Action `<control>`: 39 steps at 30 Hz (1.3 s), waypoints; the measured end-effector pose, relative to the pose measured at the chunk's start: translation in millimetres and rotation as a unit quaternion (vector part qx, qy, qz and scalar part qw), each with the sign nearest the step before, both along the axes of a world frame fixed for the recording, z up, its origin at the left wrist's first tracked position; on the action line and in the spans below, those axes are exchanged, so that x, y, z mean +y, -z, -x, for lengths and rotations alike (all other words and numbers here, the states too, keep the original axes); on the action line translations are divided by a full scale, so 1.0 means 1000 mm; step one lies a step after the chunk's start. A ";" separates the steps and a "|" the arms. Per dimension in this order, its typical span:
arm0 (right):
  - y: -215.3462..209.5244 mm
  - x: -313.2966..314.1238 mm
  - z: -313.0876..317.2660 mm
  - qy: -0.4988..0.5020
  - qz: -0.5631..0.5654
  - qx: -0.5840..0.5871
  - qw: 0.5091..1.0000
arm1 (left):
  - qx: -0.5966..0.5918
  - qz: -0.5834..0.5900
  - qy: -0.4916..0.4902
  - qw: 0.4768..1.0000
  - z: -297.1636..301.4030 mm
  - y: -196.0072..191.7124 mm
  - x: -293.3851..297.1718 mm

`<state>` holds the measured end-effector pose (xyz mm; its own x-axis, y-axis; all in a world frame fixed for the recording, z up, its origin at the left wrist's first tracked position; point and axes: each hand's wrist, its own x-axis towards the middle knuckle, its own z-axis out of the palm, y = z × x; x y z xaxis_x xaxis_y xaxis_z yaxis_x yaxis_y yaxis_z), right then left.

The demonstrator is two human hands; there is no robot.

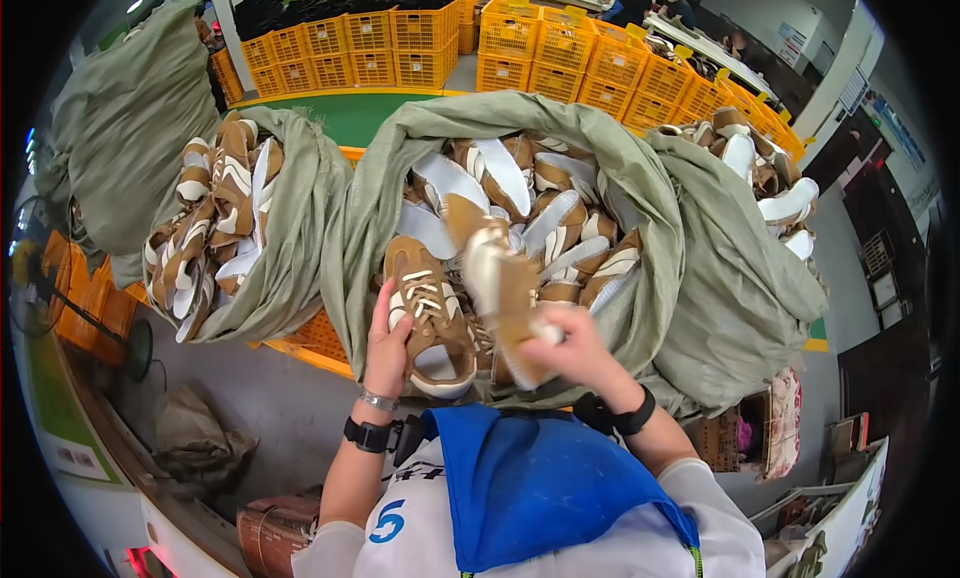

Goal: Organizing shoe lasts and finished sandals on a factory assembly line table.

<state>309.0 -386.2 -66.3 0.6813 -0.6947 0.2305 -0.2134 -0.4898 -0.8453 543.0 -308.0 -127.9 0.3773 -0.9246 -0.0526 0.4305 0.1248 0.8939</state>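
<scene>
A big grey-green sack (pixel 640 188) in front of me is full of tan and white sneakers. My left hand (pixel 388 346) grips one tan sneaker (pixel 432 313) with white laces by its side, at the sack's near edge. My right hand (pixel 575 350) holds a second tan sneaker (pixel 500 288) by its heel, sole turned up and blurred, just right of the first shoe. Both wrists wear dark bands.
Two more sacks of the same shoes stand at the left (pixel 290 228) and right (pixel 740 268). Another closed sack (pixel 130 118) sits far left. Rows of orange crates (pixel 560 48) line the back. Cardboard and bags lie low at both sides.
</scene>
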 end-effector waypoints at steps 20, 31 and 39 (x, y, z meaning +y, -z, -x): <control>0.043 -0.140 0.117 0.159 0.373 0.381 0.831 | 0.184 -0.098 0.017 0.978 -0.042 0.061 0.059; -0.021 -0.184 0.097 0.022 0.185 0.643 0.742 | 0.125 -0.075 0.009 0.989 -0.025 0.036 0.063; -0.056 -0.173 0.045 0.276 0.263 0.354 0.854 | 0.134 -0.070 -0.040 0.988 -0.034 0.045 0.075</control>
